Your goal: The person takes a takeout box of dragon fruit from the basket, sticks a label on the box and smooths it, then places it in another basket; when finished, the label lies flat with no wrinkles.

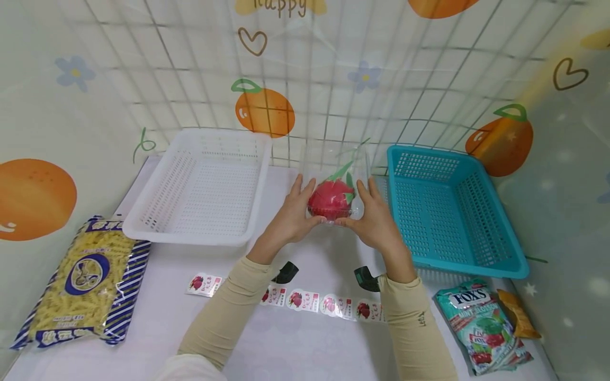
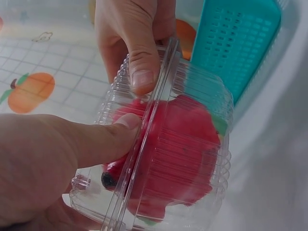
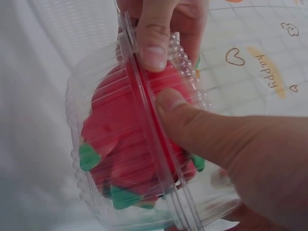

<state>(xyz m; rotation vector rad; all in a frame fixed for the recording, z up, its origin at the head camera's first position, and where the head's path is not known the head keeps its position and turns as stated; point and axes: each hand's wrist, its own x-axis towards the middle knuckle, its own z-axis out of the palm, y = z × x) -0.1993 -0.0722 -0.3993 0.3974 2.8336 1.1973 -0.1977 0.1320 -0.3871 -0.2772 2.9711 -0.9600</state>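
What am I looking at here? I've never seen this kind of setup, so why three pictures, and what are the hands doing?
There is no machine: a person works with bare hands and wears three cameras. The wide picture comes from the head, looking down at the table. The two close-ups come from cameras on each wrist.

Both hands hold one thing between them: a clear plastic clamshell box with a red dragon fruit toy inside. The left hand and right hand grip its sides, and the wrist views show both thumbs pressing along the seam where the lid meets the base.

On the table lie a white basket, a teal basket, a pasta bag, a strip of fruit stickers and a Fox's candy bag, with a small orange packet beside it.
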